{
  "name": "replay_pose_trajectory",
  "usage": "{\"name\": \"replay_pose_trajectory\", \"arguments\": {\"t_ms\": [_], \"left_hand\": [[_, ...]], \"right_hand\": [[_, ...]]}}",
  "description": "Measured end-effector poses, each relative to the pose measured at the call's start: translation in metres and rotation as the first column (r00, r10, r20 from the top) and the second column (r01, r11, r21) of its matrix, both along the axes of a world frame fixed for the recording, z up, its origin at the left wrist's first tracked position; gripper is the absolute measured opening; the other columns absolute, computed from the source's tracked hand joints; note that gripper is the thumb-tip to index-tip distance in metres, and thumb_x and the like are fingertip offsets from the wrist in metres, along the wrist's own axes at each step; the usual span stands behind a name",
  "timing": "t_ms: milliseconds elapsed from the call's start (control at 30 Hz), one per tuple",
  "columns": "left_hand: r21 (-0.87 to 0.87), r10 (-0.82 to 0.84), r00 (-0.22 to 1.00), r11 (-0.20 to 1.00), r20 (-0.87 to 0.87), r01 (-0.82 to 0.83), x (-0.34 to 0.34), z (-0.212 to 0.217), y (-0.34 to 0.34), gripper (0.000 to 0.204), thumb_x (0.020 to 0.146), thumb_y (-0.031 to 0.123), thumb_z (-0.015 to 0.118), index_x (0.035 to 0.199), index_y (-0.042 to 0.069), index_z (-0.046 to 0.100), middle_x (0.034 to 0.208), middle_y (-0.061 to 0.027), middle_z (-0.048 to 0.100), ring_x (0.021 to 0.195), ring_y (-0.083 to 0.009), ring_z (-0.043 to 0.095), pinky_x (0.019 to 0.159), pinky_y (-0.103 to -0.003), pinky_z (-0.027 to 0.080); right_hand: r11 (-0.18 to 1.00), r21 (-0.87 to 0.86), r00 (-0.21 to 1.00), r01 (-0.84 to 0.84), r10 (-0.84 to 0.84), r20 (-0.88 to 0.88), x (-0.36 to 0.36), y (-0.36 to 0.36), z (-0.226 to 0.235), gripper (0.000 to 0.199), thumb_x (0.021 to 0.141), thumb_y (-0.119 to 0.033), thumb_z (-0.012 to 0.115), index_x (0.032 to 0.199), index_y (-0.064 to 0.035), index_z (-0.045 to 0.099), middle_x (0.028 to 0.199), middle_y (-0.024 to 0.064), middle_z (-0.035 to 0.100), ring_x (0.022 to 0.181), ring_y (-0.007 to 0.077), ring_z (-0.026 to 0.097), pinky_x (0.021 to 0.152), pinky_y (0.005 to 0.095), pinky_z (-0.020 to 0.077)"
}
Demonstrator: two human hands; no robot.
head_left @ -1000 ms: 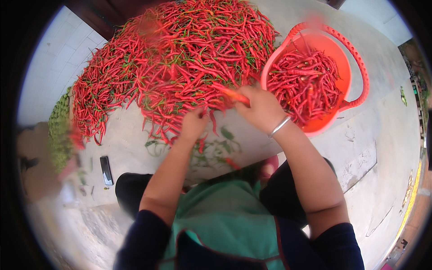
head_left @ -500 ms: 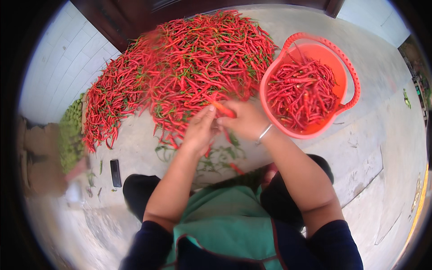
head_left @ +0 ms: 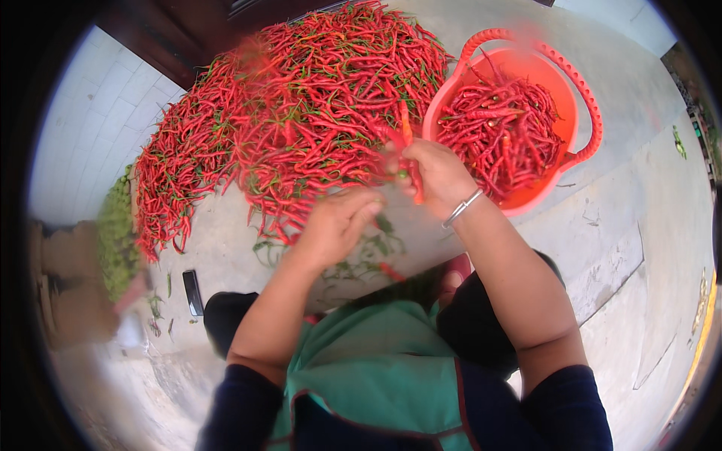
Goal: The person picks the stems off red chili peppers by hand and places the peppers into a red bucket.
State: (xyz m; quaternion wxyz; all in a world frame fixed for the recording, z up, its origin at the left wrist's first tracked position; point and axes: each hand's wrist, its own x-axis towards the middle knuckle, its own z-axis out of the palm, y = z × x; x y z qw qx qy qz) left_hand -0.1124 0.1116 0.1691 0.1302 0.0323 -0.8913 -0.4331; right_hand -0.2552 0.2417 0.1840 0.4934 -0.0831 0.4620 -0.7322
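Red chili peppers [head_left: 410, 135], one more orange than the others, stick out of my right hand [head_left: 442, 177], whose fingers are closed around them. That hand, with a silver bangle at its wrist, is beside the left wall of the red bucket [head_left: 435, 113]. Lower and to the left, my left hand [head_left: 335, 225] is closed, thumb and fingers pressed together; I cannot make out whether anything small is in it. A large heap of red chili peppers with green stems [head_left: 323, 98] lies beyond my hands. More red chilies without visible stems [head_left: 496, 124] fill much of the bucket.
Loose green stems [head_left: 365, 263] and a red piece [head_left: 392, 272] lie on the floor before my lap. A black phone [head_left: 193, 293] is on the floor at left. Farther left is a blurred green pile [head_left: 119, 240]. A dark door [head_left: 180, 37] stands behind the heap.
My hands, together around chilies before, are now apart. The right has moved up and right toward the bucket with the chilies; the left has dropped slightly. The view has shifted a little.
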Motion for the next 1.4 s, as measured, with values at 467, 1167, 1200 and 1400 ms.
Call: {"name": "replay_pose_trajectory", "arguments": {"t_ms": [467,1167,1200,1400], "left_hand": [[-0.273,0.53,0.513,0.826,0.675,-0.493,-0.062,-0.194,-0.058,0.048,0.074,0.045,0.057,0.089,0.001,0.066,0.094,-0.0233,0.063,0.093,-0.0355,0.061,0.083,-0.042,0.047],[0.768,0.305,0.875,0.426,0.375,-0.478,0.019,-0.032,-0.013,0.012,0.088,0.02,0.059,0.087,0.009,0.055,0.055,0.0078,0.039,0.042,-0.0021,0.028,0.039,-0.019,0.021],[0.741,0.304,0.875,0.468,0.377,-0.482,0.02,-0.031,-0.012,0.012,0.088,0.02,0.06,0.088,0.009,0.056,0.056,0.0077,0.041,0.042,-0.0022,0.028,0.04,-0.019,0.022],[0.887,0.152,0.948,0.336,0.28,-0.316,0.031,-0.063,-0.017,0.011,0.086,0.014,0.061,0.095,0.007,0.059,0.059,0.0072,0.045,0.044,-0.0017,0.033,0.039,-0.019,0.023]], "right_hand": [[0.991,0.113,0.958,0.066,-0.031,-0.285,0.007,-0.008,0.014,0.014,0.081,-0.013,0.053,0.089,-0.0025,0.051,0.072,0.004,0.054,0.062,0.0122,0.056,0.055,0.0245,0.0436],[0.758,0.589,0.47,-0.279,0.643,-0.604,0.032,-0.036,-0.023,0.027,0.084,-0.027,0.057,0.086,-0.0007,0.058,0.069,0.011,0.061,0.063,0.0208,0.061,0.062,0.0347,0.0472],[0.751,0.591,0.467,-0.294,0.652,-0.597,0.032,-0.034,-0.02,0.027,0.084,-0.027,0.058,0.086,-0.0008,0.058,0.069,0.01,0.061,0.062,0.0189,0.06,0.062,0.0338,0.0473],[0.799,0.496,0.491,-0.339,0.6,-0.631,0.033,-0.02,-0.044,0.026,0.081,-0.027,0.063,0.09,-0.0027,0.06,0.07,0.0092,0.061,0.065,0.0184,0.061,0.064,0.0331,0.0472]]}}
